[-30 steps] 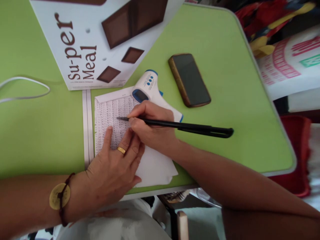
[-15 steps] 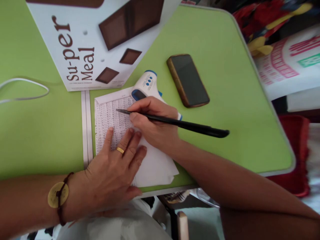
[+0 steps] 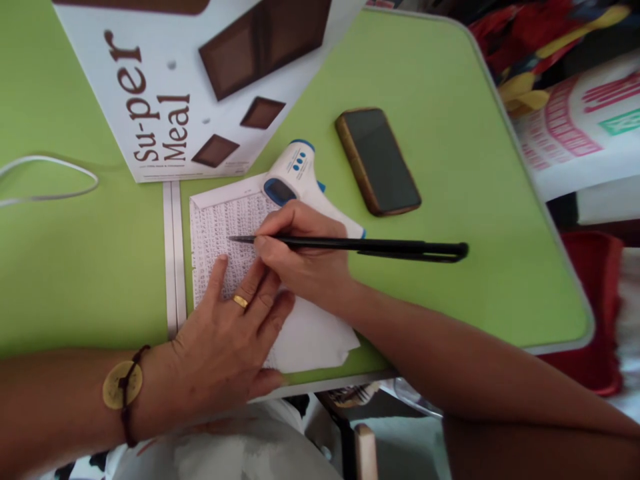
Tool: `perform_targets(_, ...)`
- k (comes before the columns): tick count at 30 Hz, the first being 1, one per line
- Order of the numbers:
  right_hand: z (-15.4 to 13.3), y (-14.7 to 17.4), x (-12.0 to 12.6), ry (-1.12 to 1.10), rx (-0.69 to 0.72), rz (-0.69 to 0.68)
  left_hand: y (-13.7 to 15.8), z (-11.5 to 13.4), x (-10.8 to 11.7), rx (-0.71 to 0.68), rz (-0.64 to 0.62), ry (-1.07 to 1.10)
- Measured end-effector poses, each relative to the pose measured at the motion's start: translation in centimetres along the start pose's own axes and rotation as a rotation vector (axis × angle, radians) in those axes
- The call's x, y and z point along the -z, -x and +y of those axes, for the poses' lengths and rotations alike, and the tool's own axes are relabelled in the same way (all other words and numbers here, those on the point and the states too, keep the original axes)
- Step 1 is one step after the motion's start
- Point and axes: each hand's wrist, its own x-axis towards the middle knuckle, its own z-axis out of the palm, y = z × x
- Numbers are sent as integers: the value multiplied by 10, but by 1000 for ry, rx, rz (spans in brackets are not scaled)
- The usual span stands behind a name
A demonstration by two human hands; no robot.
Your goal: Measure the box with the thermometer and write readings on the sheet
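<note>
Right hand (image 3: 300, 257) is clamped on a black pen (image 3: 380, 248), fingers pinched near the tip, tip touching the printed sheet (image 3: 220, 223) approx. mid-page. Left hand (image 3: 227, 347) lies flat w/ fingers spread, pressing the sheet's lower part, holding nothing; gold ring on one finger. Sheet sits on the green surface (image 3: 450, 200) near its front edge. White/blue thermometer (image 3: 295, 175) lies at the sheet's top-right corner, just behind the right hand. Phone (image 3: 379, 160) sits near it, screen dark. White box (image 3: 200, 87) stands behind the sheet.

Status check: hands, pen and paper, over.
Right hand gripping pen, tip on sheet. Left hand flat on sheet. Thermometer overlaps its top corner.
</note>
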Motion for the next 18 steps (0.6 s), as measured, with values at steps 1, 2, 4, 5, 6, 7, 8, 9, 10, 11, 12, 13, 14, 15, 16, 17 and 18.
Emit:
perform_targets(1,0,0,0,-5,3,-2,0,0,0,-1,-3,-2)
perform_targets(2,0,1,-1,-11,2,-5,0,0,0,-1,-5,-5)
perform_targets(4,0,2,-1,-19,-3,-9,0,0,0,-2,-7,-7)
perform_targets(5,-1,2,-1,-18,-6,-13,-1,0,0,-3,-11,-6)
perform_targets(6,-1,2,-1,-13,-8,-18,-1,0,0,-3,-13,-6)
perform_targets(7,-1,2,-1,-4,-8,-25,-1,0,0,-2,-15,-4)
perform_targets(8,-2,2,-1,6,-6,-32,-1,0,1,0,-17,-3)
perform_targets(9,-2,2,-1,18,-6,-39,-2,0,1,1,-17,-3)
perform_targets(10,-2,1,-1,28,-5,-45,-2,0,1,2,-17,-3)
perform_targets(11,-2,1,-1,37,-3,-50,-2,0,1,1,-16,-4)
perform_targets(12,-2,1,-1,42,-2,-55,-2,0,1,1,-15,-6)
perform_targets(13,-2,1,0,46,-2,-59,-2,0,1,-1,-15,-8)
perform_targets(14,-2,1,0,46,-2,-62,-2,1,1,-2,-13,-11)
perform_targets(15,-2,1,0,48,-4,-64,-2,1,1,-2,-14,-13)
perform_targets(16,-2,2,0,49,-6,-63,-2,1,1,0,-16,-17)
perform_targets(17,-2,2,0,49,-8,-62,-2,1,2,0,-17,-20)
perform_targets(18,-2,2,0,49,-10,-60,-2,1,2,1,-20,-22)
